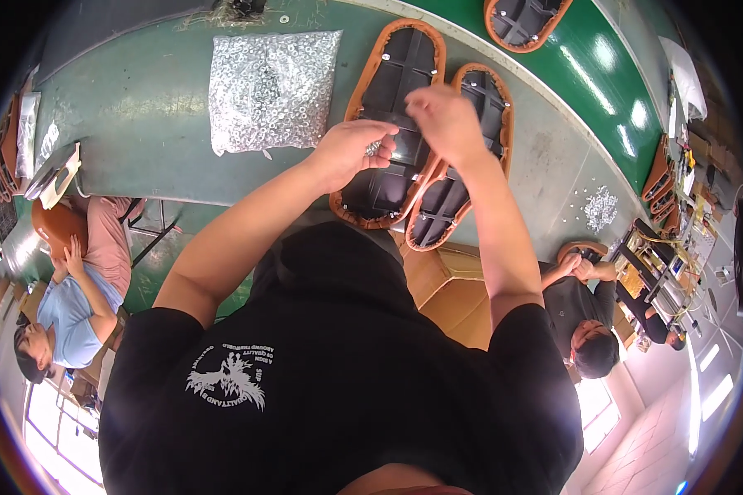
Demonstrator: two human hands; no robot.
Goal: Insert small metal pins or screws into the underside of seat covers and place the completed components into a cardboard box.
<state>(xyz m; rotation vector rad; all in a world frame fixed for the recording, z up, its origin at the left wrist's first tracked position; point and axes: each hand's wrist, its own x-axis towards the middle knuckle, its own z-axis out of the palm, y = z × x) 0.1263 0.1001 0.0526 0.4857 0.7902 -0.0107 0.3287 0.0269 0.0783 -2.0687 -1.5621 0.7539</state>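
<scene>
My left hand (353, 153) is cupped with its fingers curled round a few small shiny metal nuts (373, 148). It hovers over the larger of two long oval padded panels (396, 70), which lies black back up with a brown upholstered rim. Just right of it, my right hand (447, 122) is closed, thumb and fingers bent together above the panels. Whatever those fingers pinch is too small to see. A narrower panel (446, 202) of the same kind lies alongside, partly covered by my right hand and wrist. Small light-coloured pieces dot the panels' edges.
A clear bag of metal nuts (274, 92) lies on the green table (173, 169) at left. Loose small metal parts (600, 208) are heaped at right. Another panel (527, 23) rests beyond the table's edge strip. A cardboard box (458, 309) stands below; two people sit at either side.
</scene>
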